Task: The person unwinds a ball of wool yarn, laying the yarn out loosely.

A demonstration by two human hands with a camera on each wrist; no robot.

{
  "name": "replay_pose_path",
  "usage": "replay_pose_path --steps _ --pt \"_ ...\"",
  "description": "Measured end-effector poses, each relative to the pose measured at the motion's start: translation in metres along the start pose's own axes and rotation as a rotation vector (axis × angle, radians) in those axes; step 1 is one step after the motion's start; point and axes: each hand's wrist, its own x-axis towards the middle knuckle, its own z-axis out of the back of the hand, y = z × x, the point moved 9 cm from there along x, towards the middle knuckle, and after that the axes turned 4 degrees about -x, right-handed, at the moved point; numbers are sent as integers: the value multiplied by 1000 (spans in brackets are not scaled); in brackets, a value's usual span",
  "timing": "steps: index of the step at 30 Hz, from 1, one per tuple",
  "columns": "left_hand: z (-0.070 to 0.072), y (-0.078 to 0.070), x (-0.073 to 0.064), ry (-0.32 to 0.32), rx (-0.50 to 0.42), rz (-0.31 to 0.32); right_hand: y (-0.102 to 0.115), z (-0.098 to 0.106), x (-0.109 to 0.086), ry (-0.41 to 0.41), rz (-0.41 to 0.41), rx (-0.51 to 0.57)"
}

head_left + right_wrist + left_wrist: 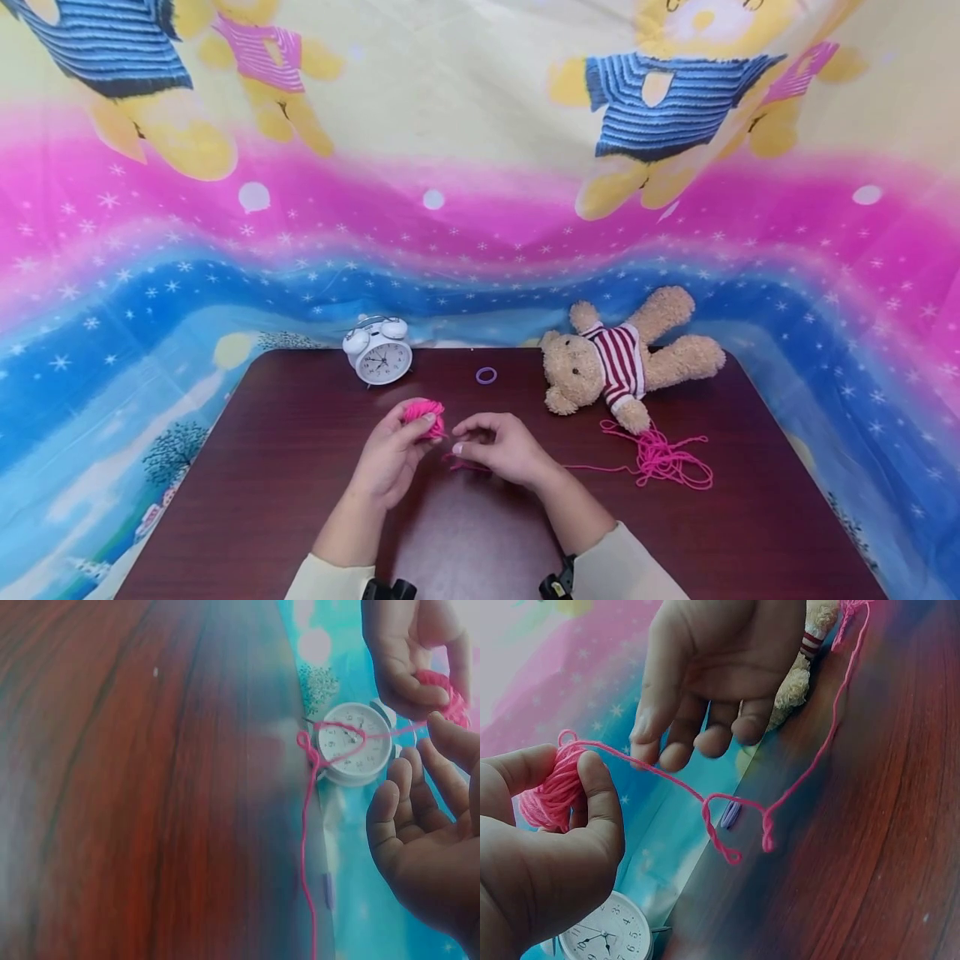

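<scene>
Ball [424, 417] of pink yarn sits pinched in the left hand [390, 458], nearer the person than the clock [384, 362], presumably so its turns hold together. The right hand [506, 450], just beside the ball, grips nothing, fingers loosely bent, perhaps letting the strand [600, 469] hang slack. Well right of the clock lie the pile [667, 458] and bear [622, 358]; nearer it, the ring [486, 382].
</scene>
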Motion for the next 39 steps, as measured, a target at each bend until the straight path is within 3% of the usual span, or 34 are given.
replay_pose_path --steps 5,15,27,39 --pt "-6 1 -1 8 -5 1 2 -7 3 6 -3 70" --pt "-6 3 0 4 -1 7 8 -1 1 -33 22 33" --pt "6 4 -1 -8 40 17 7 27 -6 -97 28 -114" --pt "14 1 -2 -16 36 8 -1 54 -16 -123 -36 -78"
